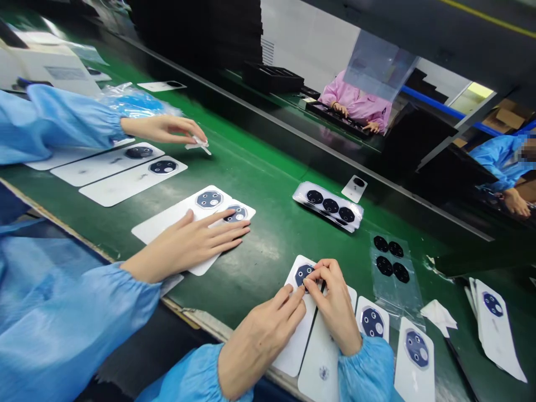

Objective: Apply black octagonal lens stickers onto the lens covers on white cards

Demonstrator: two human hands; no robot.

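Note:
At the bottom middle, a white phone back panel (290, 355) lies on the table with a dark octagonal lens sticker (302, 272) near its far end. My right hand (335, 304) pinches at the right edge of this sticker, thumb and fingertips together. From the near side my left hand (266, 329) meets it, fingers bent and pressed together at the sticker's lower edge. What lies between the left fingertips is hidden. Under my right wrist is another white panel (320, 357), partly covered. More panels with dark stickers, such as this panel (415, 363), lie to the right.
A co-worker's hand (192, 245) rests on panels at left; their other hand (167, 128) holds a white wipe (199, 144). Beyond lie a stack of sticker strips (329, 206), a clear bag of black stickers (397, 290), a white cloth (439, 317) and a dark stick (460, 363).

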